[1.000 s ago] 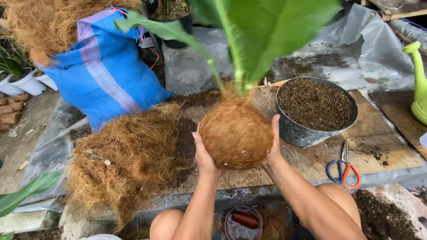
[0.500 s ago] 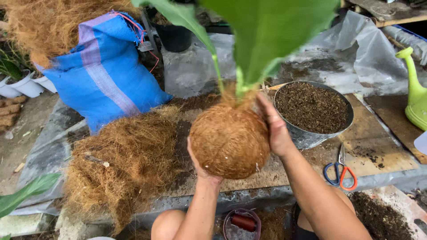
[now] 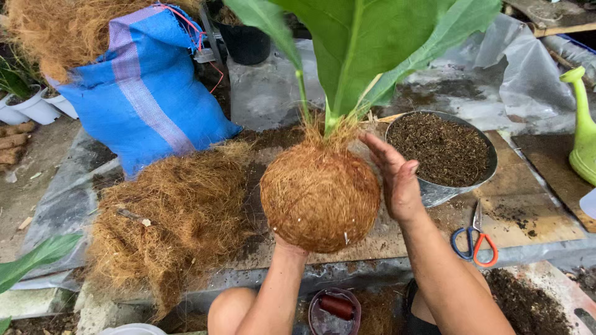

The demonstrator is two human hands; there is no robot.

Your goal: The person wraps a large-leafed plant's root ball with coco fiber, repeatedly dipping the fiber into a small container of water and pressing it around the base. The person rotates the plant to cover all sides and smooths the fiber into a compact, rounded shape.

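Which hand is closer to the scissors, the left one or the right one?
Right. The right hand is beside the fibre ball, up and left of the scissors. The left hand is under the ball, mostly hidden, farther away.

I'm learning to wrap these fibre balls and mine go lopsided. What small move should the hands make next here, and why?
Probably bring the right hand back flat onto the fibre ball and press. It stands open at the ball's upper right side, while the left hand alone props the ball from below, mostly hidden. The big green leaves make it top-heavy, and loose strands stick out at the top.
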